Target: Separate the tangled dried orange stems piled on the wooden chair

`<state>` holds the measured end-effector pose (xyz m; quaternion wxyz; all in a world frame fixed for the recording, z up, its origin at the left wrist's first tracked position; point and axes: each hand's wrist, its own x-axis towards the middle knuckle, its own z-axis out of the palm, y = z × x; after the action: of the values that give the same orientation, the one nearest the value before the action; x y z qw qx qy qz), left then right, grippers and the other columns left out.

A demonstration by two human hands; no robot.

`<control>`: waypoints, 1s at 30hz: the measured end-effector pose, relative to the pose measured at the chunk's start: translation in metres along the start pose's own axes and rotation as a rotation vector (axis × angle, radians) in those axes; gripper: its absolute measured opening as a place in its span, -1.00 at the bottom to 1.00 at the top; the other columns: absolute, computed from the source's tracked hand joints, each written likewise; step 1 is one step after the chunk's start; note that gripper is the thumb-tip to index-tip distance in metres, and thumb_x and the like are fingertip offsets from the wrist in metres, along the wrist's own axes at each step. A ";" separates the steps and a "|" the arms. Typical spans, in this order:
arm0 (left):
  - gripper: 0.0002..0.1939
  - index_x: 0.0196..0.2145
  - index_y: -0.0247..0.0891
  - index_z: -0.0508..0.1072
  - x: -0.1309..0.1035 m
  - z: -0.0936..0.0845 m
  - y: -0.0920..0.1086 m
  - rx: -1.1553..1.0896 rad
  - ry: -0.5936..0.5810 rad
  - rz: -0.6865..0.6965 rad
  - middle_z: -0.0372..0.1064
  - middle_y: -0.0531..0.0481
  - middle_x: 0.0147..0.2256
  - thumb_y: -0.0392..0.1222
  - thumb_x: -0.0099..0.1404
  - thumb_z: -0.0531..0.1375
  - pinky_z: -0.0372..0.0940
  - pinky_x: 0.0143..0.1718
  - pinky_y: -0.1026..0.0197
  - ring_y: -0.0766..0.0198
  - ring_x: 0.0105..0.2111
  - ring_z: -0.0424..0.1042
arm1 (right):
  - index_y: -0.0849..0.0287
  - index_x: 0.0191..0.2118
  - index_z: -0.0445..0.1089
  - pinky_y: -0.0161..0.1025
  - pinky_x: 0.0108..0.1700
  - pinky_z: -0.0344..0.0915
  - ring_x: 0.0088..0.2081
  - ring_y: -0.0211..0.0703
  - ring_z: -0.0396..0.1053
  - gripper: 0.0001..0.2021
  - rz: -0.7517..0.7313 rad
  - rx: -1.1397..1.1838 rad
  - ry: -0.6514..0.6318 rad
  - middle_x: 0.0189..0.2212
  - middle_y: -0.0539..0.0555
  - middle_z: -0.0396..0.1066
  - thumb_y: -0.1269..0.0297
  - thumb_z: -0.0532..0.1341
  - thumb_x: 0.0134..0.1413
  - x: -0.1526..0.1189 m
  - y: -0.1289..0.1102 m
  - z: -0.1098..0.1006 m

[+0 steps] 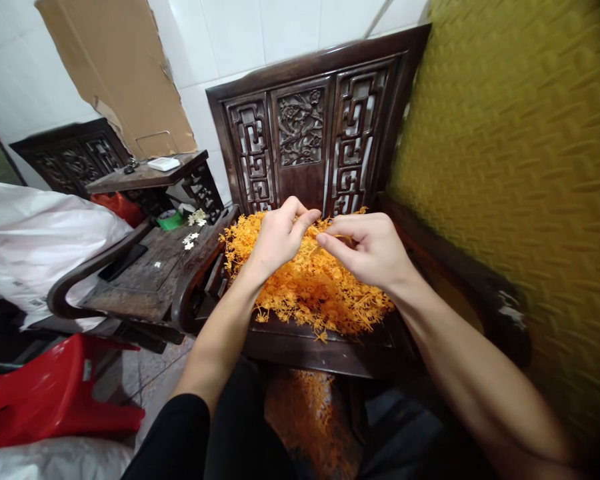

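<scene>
A big heap of orange artificial flower sprigs (325, 293) lies on the seat of a dark carved wooden chair (300, 180). Over the heap, my left hand (285, 233) is closed, thumb against the curled fingers, on an orange sprig that is mostly hidden. Close to its right, my right hand (365, 247) pinches a thin orange stem between thumb and fingertips. The two hands nearly meet, fingertips only a little apart. Whether both hold the same sprig I cannot tell.
A yellow textured panel (520, 167) rises on the right. To the left are a wooden side table (150, 175), green tape (170, 220), white bags (45, 240), a red plastic stool (55, 393) and leaning cardboard (120, 67). Orange bits lie below the chair.
</scene>
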<state>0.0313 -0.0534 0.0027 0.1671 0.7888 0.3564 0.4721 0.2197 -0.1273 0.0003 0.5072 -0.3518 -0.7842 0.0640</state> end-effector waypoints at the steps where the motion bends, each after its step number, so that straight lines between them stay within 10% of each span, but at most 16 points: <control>1: -0.58 -0.43 -0.16 0.27 0.004 -0.005 -0.011 -0.006 0.075 -0.058 0.28 0.09 -0.53 0.15 0.43 0.24 0.10 -0.41 0.19 0.33 -0.51 0.19 | 0.19 -0.56 0.45 -0.24 -0.49 0.05 -0.60 -0.33 0.16 -0.69 -0.010 0.030 -0.001 -0.65 -0.06 0.29 0.28 0.30 0.21 -0.001 -0.003 -0.004; 6: -0.62 -0.38 -0.14 0.22 0.013 -0.037 -0.048 -0.358 0.244 -0.359 0.27 0.10 -0.49 0.13 0.48 0.17 -0.01 -0.55 0.24 0.40 -0.58 0.11 | 0.13 -0.52 0.46 -0.24 -0.53 0.01 -0.60 -0.33 0.13 -0.68 0.064 0.113 0.149 -0.63 -0.06 0.26 0.16 0.36 0.24 -0.003 -0.011 -0.023; 12: -0.70 -0.13 -0.19 0.44 -0.004 -0.029 0.005 -0.530 -0.140 -0.204 0.40 0.06 -0.40 0.09 0.40 0.27 0.01 -0.56 0.26 0.42 -0.58 0.09 | 0.15 -0.45 0.53 -0.26 -0.56 0.01 -0.59 -0.31 0.12 -0.64 0.305 0.150 0.143 -0.63 -0.05 0.28 -0.03 0.36 0.23 0.002 -0.008 -0.012; 19: -0.34 0.03 -0.25 0.52 -0.012 -0.024 0.026 -0.244 -0.195 -0.036 0.41 0.02 -0.37 0.41 0.33 0.21 0.22 -0.34 0.21 0.30 -0.39 0.33 | 0.17 -0.46 0.48 -0.28 -0.55 0.01 -0.59 -0.33 0.09 -0.62 0.380 0.229 0.095 -0.63 -0.05 0.28 0.01 0.32 0.27 -0.001 -0.010 -0.004; 30: -0.54 -0.33 -0.21 0.44 -0.012 0.000 0.021 -0.042 -0.076 0.078 0.33 0.08 -0.47 0.16 0.56 0.03 0.15 -0.34 0.19 0.33 -0.46 0.28 | 0.20 -0.46 0.41 -0.27 -0.46 0.00 -0.53 -0.33 0.06 -0.66 0.333 0.113 0.040 -0.60 -0.08 0.17 0.11 0.26 0.30 -0.001 -0.014 0.007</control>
<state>0.0363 -0.0766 0.0080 0.1787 0.8159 0.3085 0.4552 0.2075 -0.1361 0.0027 0.5243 -0.4488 -0.6998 0.1842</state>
